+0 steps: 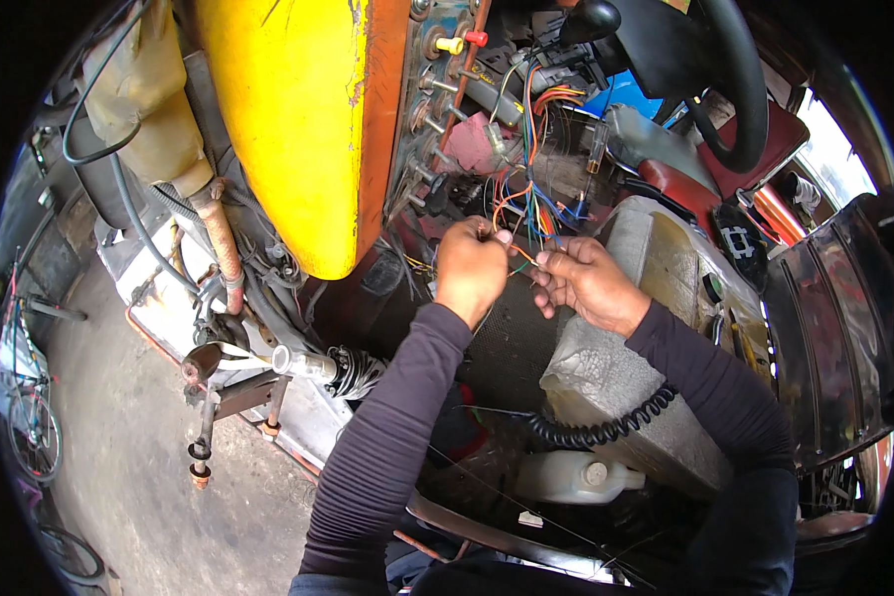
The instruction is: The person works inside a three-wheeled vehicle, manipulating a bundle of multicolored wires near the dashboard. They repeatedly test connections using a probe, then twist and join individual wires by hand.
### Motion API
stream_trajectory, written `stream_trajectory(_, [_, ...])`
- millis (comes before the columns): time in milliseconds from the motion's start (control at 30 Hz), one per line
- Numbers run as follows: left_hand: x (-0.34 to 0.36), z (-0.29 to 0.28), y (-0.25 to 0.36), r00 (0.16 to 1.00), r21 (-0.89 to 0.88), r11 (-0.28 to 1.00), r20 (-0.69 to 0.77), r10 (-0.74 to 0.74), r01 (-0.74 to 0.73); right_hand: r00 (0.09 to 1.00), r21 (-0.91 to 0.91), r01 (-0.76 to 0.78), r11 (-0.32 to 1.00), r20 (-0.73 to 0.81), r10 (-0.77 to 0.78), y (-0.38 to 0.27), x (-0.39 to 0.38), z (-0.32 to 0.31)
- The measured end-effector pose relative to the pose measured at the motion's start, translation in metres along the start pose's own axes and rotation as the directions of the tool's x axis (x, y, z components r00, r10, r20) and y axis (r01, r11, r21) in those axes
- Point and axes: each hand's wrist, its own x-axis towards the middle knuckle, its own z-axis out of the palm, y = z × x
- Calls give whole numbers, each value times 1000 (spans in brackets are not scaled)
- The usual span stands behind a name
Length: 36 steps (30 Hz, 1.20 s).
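Observation:
A loose bundle of coloured wires (532, 189) hangs among the open fittings beside an orange-edged panel with switches (432, 124). My left hand (475, 263) pinches a thin orange wire (520, 252) at the bundle's lower end, its fingers curled. Just to its right, my right hand (586, 283) holds the same wire between thumb and forefinger, with the other fingers loosely bent. A thin green wire shows near the right fingertips. The exact wire ends are too small to make out.
A yellow panel (283, 119) rises at left above hoses and metal pipes (223, 258). A steering wheel (745, 99) and red seat (750, 134) are at upper right. A padded box (606, 368), coiled cable (596, 432) and plastic jug (566, 477) lie right and below.

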Motion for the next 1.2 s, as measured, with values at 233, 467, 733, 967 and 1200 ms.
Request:
stream_trajectory(233, [21, 22, -20, 971, 169, 984, -219, 94, -57, 999, -54, 45, 997, 5, -45, 4, 8, -4])
stream_trajectory(467, [14, 35, 6, 946, 298, 952, -279, 163, -76, 994, -89, 71, 994, -76, -78, 1, 6, -10])
stream_trajectory(733, [18, 47, 14, 962, 336, 942, -253, 98, -7, 983, -150, 85, 985, -149, -107, 2, 6, -15])
stream_trajectory(967, [52, 1, -20, 861, 462, 881, -402, 312, -104, 989, -167, 82, 983, -111, -101, -5, -10, -18])
stream_trajectory(1200, [34, -37, -7, 999, 298, 954, -18, 31, -24, 982, -119, 29, 992, -182, -51, -15, -19, -18])
